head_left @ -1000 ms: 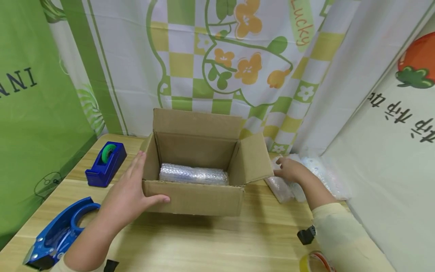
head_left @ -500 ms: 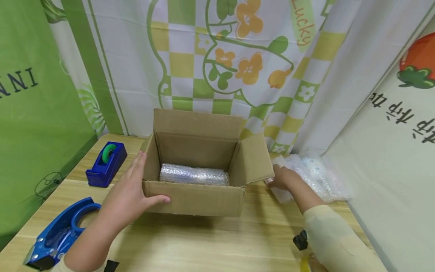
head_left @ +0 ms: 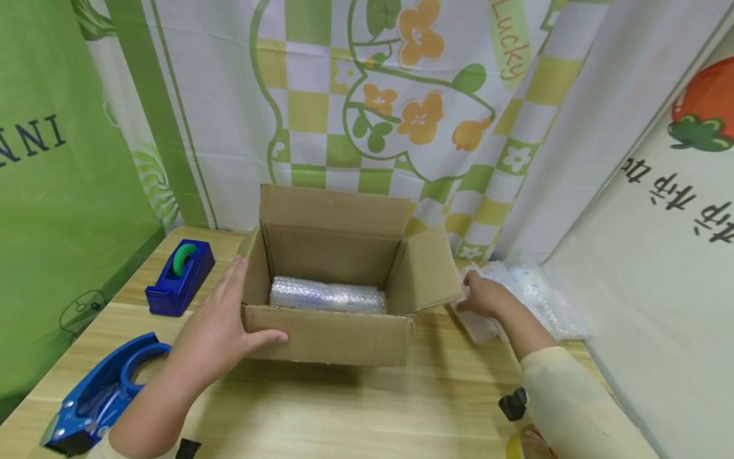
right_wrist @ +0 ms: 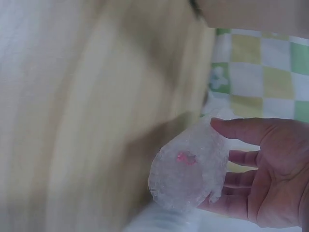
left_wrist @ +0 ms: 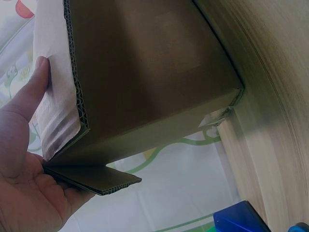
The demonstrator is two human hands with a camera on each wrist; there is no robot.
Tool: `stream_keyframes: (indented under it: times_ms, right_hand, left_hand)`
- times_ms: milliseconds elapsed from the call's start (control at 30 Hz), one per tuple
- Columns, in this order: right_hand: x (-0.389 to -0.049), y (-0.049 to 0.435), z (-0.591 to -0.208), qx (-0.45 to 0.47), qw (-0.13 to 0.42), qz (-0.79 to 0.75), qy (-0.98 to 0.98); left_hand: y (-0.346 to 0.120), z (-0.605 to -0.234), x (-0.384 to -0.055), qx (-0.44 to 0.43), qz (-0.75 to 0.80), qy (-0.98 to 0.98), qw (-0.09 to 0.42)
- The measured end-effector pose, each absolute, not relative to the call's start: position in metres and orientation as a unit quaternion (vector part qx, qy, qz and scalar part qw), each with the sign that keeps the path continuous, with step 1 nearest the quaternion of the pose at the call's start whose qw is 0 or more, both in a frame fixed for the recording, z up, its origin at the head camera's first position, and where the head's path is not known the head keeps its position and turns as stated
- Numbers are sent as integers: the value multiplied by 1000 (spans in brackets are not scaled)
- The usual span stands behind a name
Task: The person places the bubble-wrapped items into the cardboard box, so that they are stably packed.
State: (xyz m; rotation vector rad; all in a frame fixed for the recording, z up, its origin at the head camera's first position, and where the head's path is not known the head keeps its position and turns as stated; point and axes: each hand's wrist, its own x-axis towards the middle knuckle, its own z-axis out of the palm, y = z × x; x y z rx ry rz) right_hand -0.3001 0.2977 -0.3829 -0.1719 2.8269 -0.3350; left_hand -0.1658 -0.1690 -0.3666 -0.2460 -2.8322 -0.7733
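Note:
In the head view, an open cardboard box stands mid-table with its flaps up and out. A silvery bubble-wrapped bundle lies along the bottom inside. My left hand grips the box's near left corner; the left wrist view shows the thumb on one flap and fingers behind another. To the right of the box, my right hand holds a clear bubble-wrapped piece between thumb and fingers. A small pink patch shows through its wrap; what is inside is hidden.
More bubble-wrapped packs lie by the right wall. At the left are a blue tape dispenser with green tape and a blue hand-held tape cutter. A yellow tape roll sits at the front right. A patterned curtain hangs behind.
My right hand has gone down to the nearest bubble-wrapped pack, closed its fingers on it and shifted slightly back. My left hand and the box have stayed in place.

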Motion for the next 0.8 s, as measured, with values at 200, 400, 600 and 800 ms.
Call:
stream_keyframes:
  times_ms: [200, 400, 600, 800]
  right_hand:
    - [-296, 302, -350, -72, 135, -135, 979]
    - [-288, 305, -312, -83, 97, -170, 977]
    - [-281, 302, -281, -89, 44, -203, 974]
    - [-272, 290, -259, -105, -25, -212, 971]
  left_hand:
    - [-169, -367, -166, -84, -265, -956, 96]
    - [-169, -366, -166, -84, -265, -956, 95]
    - [-169, -367, -166, -84, -264, -956, 100]
    - [-170, -368, -167, -86, -265, -955, 100]
